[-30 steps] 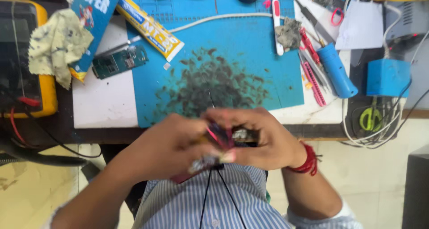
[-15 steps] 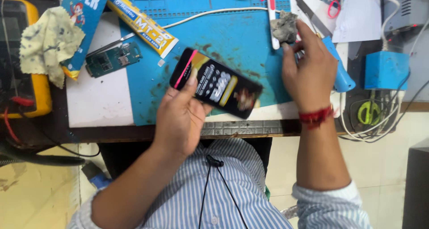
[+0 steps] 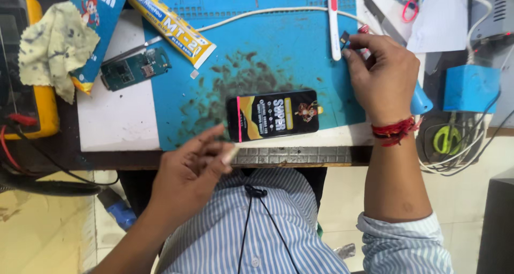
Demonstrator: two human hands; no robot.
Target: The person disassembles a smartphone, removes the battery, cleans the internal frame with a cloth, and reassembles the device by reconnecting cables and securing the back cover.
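A black rectangular packet [image 3: 273,115] with a yellow band and a pink edge lies flat on the blue work mat [image 3: 278,44], near the table's front edge. My left hand [image 3: 187,169] hovers just below and left of it. Its fingers are loosely apart and hold nothing. My right hand [image 3: 383,73], with a red thread at the wrist, rests at the mat's right edge over red-handled tools [image 3: 364,29]. Its fingers are curled, with the fingertips beside a small dark part [image 3: 345,37] and a white stick tool [image 3: 333,22]. Whether it grips anything is hidden.
A green circuit board [image 3: 135,68], a long yellow box [image 3: 171,23], a blue carton [image 3: 96,17] and a stained yellow cloth [image 3: 51,49] lie at the left. A yellow meter [image 3: 45,113] is at the far left. A blue block [image 3: 470,88] and green-handled scissors [image 3: 447,139] are at the right.
Both hands rose from my lap with the black packet. The left hand laid it on the mat and drew back; the right hand reached to the tools at the right.
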